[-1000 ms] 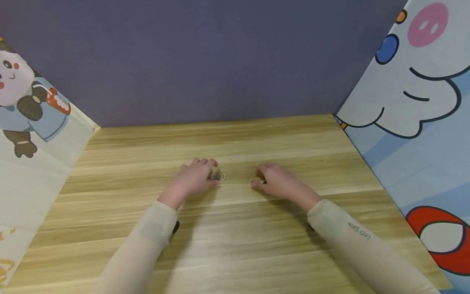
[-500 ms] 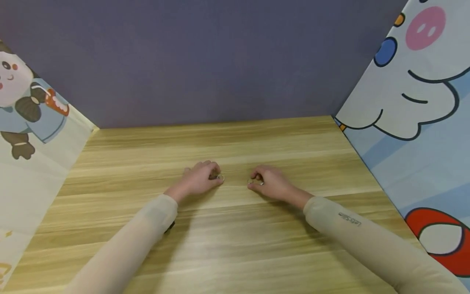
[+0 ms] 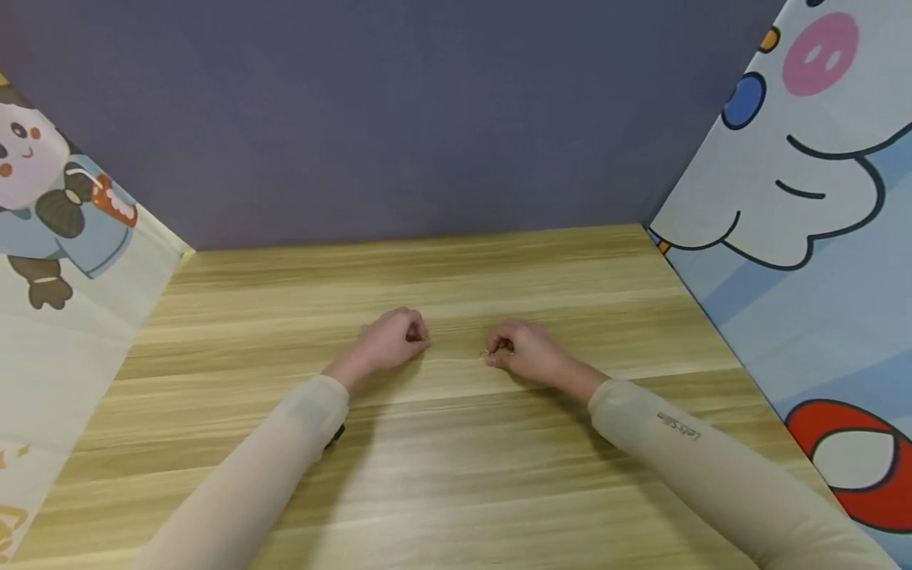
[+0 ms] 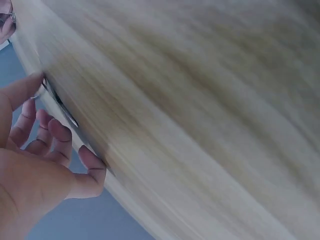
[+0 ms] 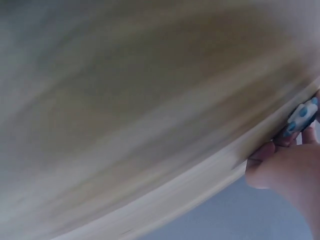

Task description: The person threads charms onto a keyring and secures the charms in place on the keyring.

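My left hand (image 3: 395,336) pinches a keychain between thumb and fingertips, low over the wooden table. In the left wrist view this keychain (image 4: 65,107) shows edge-on as a thin dark strip below the thumb tip, while the other fingers curl loosely. Across from it, my right hand (image 3: 530,352) holds a second keychain, its small metal ring (image 3: 484,354) poking out past the fingertips towards the left hand. From the right wrist, that white keychain with blue spots (image 5: 302,116) appears between the fingers, partly hidden by them. A short gap separates the two hands.
Bare wood-grain table (image 3: 456,475) lies around both hands. A dark grey-purple panel (image 3: 420,119) rises behind the table's far edge. Cartoon-printed walls flank it, the left wall (image 3: 93,340) and the right wall (image 3: 841,317).
Both hands' fingers have closed from a looser reach to a pinch on the keychains. The ring by the left hand, plainly visible earlier, is now mostly covered by the fingertips.
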`<state>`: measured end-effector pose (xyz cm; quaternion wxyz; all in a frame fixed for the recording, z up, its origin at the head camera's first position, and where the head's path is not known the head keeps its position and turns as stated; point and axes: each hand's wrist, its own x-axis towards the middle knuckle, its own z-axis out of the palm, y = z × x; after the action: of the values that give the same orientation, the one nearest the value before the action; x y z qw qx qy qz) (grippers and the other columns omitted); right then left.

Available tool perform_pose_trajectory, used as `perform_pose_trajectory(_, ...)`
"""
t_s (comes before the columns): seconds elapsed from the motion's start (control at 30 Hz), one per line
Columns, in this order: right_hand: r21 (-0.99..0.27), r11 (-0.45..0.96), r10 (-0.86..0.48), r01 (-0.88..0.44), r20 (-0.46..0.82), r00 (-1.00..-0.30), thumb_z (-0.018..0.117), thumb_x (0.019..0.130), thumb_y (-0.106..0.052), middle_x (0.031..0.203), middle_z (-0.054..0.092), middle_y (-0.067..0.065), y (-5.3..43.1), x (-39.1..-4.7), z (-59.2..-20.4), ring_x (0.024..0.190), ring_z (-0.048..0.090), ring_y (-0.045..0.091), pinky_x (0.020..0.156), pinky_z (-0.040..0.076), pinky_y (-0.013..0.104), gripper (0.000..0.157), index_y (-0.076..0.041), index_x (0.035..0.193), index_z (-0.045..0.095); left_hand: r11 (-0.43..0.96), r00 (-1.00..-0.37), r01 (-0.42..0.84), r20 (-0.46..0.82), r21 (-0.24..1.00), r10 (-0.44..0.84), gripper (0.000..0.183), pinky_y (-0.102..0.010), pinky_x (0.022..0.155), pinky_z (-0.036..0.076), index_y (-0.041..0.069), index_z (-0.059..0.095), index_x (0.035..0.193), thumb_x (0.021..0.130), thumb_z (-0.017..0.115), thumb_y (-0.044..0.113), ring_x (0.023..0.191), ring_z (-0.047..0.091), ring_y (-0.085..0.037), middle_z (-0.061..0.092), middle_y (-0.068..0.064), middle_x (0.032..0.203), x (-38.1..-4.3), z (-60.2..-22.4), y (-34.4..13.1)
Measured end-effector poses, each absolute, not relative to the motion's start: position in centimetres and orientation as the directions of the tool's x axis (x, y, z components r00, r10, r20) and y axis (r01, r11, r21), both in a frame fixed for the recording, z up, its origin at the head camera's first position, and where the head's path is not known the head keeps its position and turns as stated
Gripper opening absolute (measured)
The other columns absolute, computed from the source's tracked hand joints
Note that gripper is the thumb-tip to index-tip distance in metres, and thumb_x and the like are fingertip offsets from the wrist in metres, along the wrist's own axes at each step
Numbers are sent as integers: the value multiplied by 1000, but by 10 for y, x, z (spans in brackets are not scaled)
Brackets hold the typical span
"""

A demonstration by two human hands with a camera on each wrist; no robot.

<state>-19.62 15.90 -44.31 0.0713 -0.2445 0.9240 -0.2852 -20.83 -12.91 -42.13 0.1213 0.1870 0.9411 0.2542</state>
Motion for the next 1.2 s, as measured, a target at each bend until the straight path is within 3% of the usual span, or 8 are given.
perform_pose_trajectory(0.07, -563, 716, -494, -411, 6, -869, 85, 92, -22, 98, 70, 4, 158, -195, -443, 93, 64, 18, 85, 54, 34, 16, -12, 96, 74, 782, -900, 295, -116, 549, 421, 9, -35, 79, 52, 13, 72, 99, 102, 74, 21, 84, 60, -16, 68, -2, 93, -209, -423, -130)
perform_pose_trajectory(0.17, -571, 723, -487, -388, -24, -873, 85, 92, -22, 98, 68, 4, 157, -195, -441, 93, 62, 18, 85, 54, 35, 15, -12, 96, 74, 777, -904, 294, -101, 556, 414, 10, -31, 71, 48, 14, 73, 96, 102, 73, 22, 75, 58, -14, 69, 0, 84, -209, -424, -131)
perform_pose_trajectory(0.3, -554, 744, -494, -374, -79, -866, 83, 94, -23, 99, 66, 4, 155, -197, -437, 95, 62, 18, 87, 54, 37, 15, -12, 98, 74, 804, -907, 324, -78, 498, 414, 12, -46, 85, 54, 16, 76, 97, 103, 72, 26, 80, 63, -15, 72, 2, 88, -208, -424, -131)
perform_pose_trajectory(0.43, -535, 760, -511, -370, -140, -848, 80, 97, -24, 102, 65, 5, 154, -200, -433, 97, 61, 18, 90, 54, 38, 14, -13, 100, 72, 837, -900, 369, -70, 404, 430, 12, -68, 102, 45, 21, 79, 101, 103, 73, 31, 92, 68, -18, 75, 4, 97, -205, -420, -129)
perform_pose_trajectory(0.77, -534, 776, -511, -337, -218, -832, 76, 100, -27, 110, 63, 5, 155, -204, -430, 101, 59, 19, 92, 51, 40, 10, -19, 103, 71, 854, -876, 410, -123, 322, 467, 16, -78, 112, 37, 19, 81, 111, 106, 67, 20, 118, 71, -31, 80, -1, 116, -205, -410, -129)
perform_pose_trajectory(0.93, -549, 760, -529, -349, -211, -822, 76, 100, -27, 112, 63, 6, 155, -206, -431, 103, 59, 20, 93, 51, 41, 9, -21, 104, 72, 836, -865, 459, -66, 299, 498, 16, -70, 103, 48, 17, 80, 108, 107, 66, 25, 108, 73, -26, 78, 0, 110, -204, -403, -132)
perform_pose_trajectory(1.07, -560, 746, -547, -361, -204, -812, 77, 100, -27, 112, 63, 6, 155, -206, -431, 105, 58, 20, 94, 51, 41, 9, -22, 105, 72, 800, -836, 499, -58, 334, 546, 17, -53, 94, 57, 11, 75, 109, 109, 60, 20, 97, 69, -22, 74, -4, 106, -203, -397, -132)
perform_pose_trajectory(1.2, -563, 744, -548, -360, -207, -810, 76, 100, -27, 109, 62, 5, 156, -207, -431, 101, 56, 19, 90, 49, 38, 8, -22, 102, 71, 770, -820, 495, -77, 404, 567, 18, -37, 79, 54, 10, 66, 105, 112, 51, 17, 82, 60, -16, 71, -5, 100, -203, -393, -132)
